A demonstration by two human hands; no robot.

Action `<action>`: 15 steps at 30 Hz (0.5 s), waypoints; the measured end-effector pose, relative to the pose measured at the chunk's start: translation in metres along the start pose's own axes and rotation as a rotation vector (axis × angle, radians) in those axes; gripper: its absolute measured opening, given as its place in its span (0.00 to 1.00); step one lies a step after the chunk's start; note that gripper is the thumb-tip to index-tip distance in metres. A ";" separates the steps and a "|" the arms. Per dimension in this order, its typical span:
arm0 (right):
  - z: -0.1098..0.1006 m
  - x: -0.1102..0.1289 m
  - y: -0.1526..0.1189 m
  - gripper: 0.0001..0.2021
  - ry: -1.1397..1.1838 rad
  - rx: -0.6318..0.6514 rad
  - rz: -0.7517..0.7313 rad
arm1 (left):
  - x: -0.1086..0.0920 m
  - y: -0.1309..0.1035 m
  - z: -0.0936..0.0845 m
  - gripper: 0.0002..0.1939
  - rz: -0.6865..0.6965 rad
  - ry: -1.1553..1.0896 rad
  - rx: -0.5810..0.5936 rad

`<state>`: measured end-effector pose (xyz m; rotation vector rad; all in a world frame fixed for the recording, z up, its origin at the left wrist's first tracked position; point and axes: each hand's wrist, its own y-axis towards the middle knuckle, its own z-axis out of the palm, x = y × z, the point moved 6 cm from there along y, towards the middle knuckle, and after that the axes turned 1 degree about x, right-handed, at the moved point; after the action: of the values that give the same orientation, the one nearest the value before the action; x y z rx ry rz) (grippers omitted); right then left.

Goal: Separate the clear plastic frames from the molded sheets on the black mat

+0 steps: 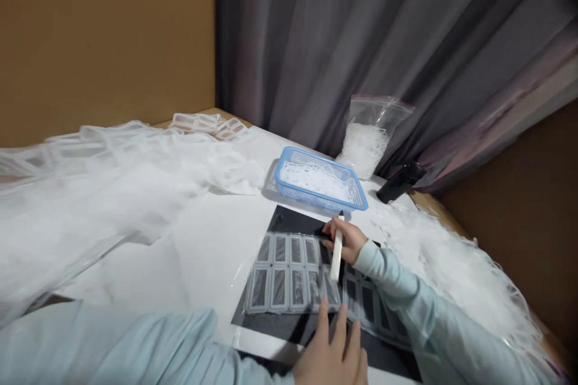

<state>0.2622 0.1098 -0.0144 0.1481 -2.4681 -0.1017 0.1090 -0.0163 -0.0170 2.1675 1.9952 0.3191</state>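
Observation:
My right hand point(347, 237) is closed around a white stick-shaped tool point(336, 255) with a dark tip at its upper end. It is over a clear plastic sheet point(288, 266) moulded with rows of rectangular frames. A black mat point(289, 216) lies under the sheet. My left hand point(332, 349) has its fingers stretched out, their tips at the sheet's near edge. A second framed sheet point(370, 301) lies to the right, partly covered by my right forearm. What the tool's lower end touches I cannot make out.
A blue basket point(282, 183) holding small white pieces stands behind the mat. A zip bag point(363, 147) of white strips and a black cylindrical object point(400, 183) are behind it. White framed sheets point(112, 180) pile up left; clear plastic offcuts point(469, 264) lie right.

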 end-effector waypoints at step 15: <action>-0.019 0.030 -0.019 0.11 0.017 0.027 -0.095 | 0.047 -0.054 0.018 0.30 -0.567 0.501 -0.069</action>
<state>0.2518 0.0860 0.0168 0.2763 -2.4460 -0.1075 0.0658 0.0354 -0.0479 1.4760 2.6939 0.8809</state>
